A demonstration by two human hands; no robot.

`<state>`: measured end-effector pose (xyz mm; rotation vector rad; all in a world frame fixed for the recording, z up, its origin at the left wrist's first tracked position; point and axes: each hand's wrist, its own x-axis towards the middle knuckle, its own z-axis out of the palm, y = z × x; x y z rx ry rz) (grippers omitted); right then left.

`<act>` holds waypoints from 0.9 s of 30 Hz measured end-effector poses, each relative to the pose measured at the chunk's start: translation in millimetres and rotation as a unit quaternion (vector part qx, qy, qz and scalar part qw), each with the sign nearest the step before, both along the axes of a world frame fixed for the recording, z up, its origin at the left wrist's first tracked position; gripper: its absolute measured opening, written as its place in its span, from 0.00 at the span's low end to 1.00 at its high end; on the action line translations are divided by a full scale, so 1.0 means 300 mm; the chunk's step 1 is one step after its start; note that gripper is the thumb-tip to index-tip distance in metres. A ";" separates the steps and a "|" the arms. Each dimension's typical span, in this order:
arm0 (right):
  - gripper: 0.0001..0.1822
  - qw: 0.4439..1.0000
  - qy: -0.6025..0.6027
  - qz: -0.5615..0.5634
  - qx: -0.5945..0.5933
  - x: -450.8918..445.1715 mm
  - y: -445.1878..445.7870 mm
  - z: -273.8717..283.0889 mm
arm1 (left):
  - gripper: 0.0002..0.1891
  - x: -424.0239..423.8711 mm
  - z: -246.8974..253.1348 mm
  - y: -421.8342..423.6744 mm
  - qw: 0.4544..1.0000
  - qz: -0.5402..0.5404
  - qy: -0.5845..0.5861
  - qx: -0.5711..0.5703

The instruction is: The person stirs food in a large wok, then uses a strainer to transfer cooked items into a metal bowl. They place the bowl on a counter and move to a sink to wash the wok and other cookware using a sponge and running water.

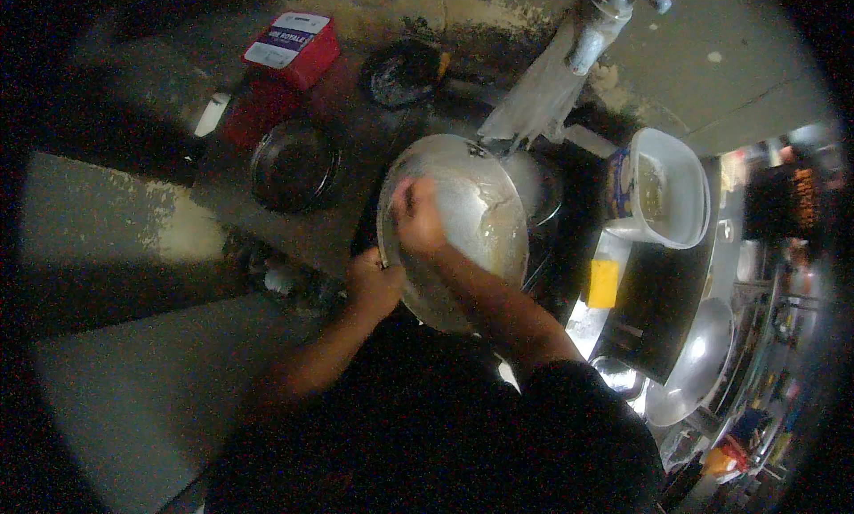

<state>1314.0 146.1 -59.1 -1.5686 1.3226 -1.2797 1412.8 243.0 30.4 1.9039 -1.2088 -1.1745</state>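
A wide, shallow metal bowl [467, 213] is tilted in front of me, its inner face wet and streaked. My left hand [377, 284] grips its rim at the lower left. Inside the bowl, my right hand [419, 213] presses near the left part of the inner wall. Motion blur covers those fingers, and something small and dark shows by them; whether it is held cannot be told. Above the bowl, a metal tap [590, 40] has a long whitish, translucent strip [534, 103] below it, either water or thin sheeting.
A red tub [313, 63] with a printed label stands at the upper left. Near it are a dark round pan [293, 167] and a black round item [403, 73]. On the right are a white plastic tub [680, 193], a yellow sponge [602, 284] and another large metal bowl [694, 367].
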 end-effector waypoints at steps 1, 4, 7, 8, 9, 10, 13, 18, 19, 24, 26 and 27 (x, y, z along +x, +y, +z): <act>0.09 0.993 0.008 0.117 0.030 -0.020 0.089 0.071 | 0.10 0.027 -0.019 0.005 0.999 0.029 0.019 -0.002; 0.07 0.946 0.047 0.317 0.053 -0.200 0.310 0.155 | 0.10 0.108 -0.066 0.031 0.997 0.075 0.008 -0.002; 0.20 0.883 0.177 0.300 0.314 -0.418 0.171 0.183 | 0.09 0.090 -0.003 0.050 0.995 0.052 -0.082 0.029; 0.28 0.854 0.237 0.256 0.385 -0.479 0.117 0.198 | 0.09 0.059 0.021 0.039 0.995 0.046 -0.078 0.042; 0.30 0.924 0.171 0.193 0.282 -0.411 0.063 0.071 | 0.09 0.095 0.067 -0.017 0.995 0.021 -0.083 0.044; 0.33 0.970 0.119 0.124 0.172 -0.379 0.007 -0.100 | 0.10 0.096 0.053 -0.024 0.999 0.014 -0.037 0.024; 0.35 0.988 0.082 0.102 0.081 -0.024 0.025 -0.132 | 0.11 0.124 0.052 -0.028 1.000 0.000 0.002 -0.004; 0.34 0.908 0.008 0.384 0.168 -0.152 0.310 0.148 | 0.10 0.141 0.069 -0.035 0.999 0.021 -0.019 -0.022; 0.33 0.876 0.055 0.442 0.183 -0.255 0.333 0.098 | 0.09 0.128 0.092 -0.030 0.999 0.026 -0.013 -0.029; 0.27 0.869 0.431 0.189 0.155 -0.382 -0.025 -0.171 | 0.05 0.072 0.152 -0.020 0.997 -0.019 -0.035 -0.064; 0.32 0.837 0.535 0.054 0.102 -0.227 -0.123 -0.046 | 0.05 0.055 0.177 -0.007 0.995 -0.059 -0.048 -0.068; 0.34 0.932 0.352 -0.022 0.084 -0.120 -0.127 -0.056 | 0.05 0.043 0.194 -0.005 0.992 -0.089 -0.057 -0.072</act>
